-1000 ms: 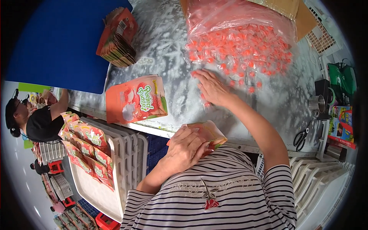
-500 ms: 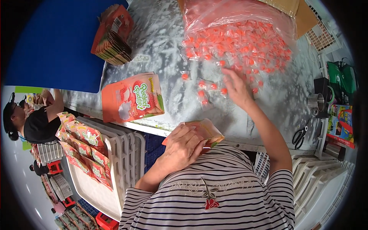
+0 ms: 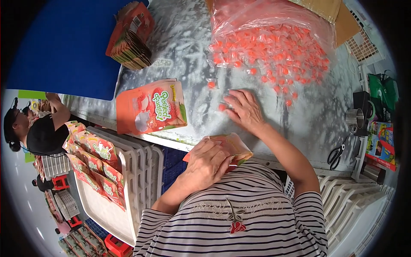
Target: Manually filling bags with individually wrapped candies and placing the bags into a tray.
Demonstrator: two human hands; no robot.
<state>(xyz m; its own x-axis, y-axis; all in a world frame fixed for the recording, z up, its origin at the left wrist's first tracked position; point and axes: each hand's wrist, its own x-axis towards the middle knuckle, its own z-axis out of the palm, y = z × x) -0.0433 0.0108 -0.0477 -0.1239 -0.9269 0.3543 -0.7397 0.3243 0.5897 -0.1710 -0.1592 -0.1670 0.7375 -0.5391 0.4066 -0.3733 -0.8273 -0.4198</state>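
At the table's near edge my left hand is closed round an orange-red stand-up pouch, holding it against my striped shirt. The pouch's mouth faces the table; its inside cannot be made out. My right hand rests on the tabletop with fingers and thumb curled in around small wrapped candies. One red candy shows at its fingertips; any others are hidden beneath the palm. A single wrapped candy lies farther off to the left. Beyond the hand spreads a large heap of red wrapped candies, spilling from a clear plastic bag.
Flat pouches lie left on the table, with a bundle of pouches behind. A blue board covers the far left. Filled pouches sit on a white tray. Scissors and a metal cup stand right.
My right hand has moved left and nearer from the heap's edge, onto the loose candies, its fingers curling over them. My left hand still holds the pouch in place.
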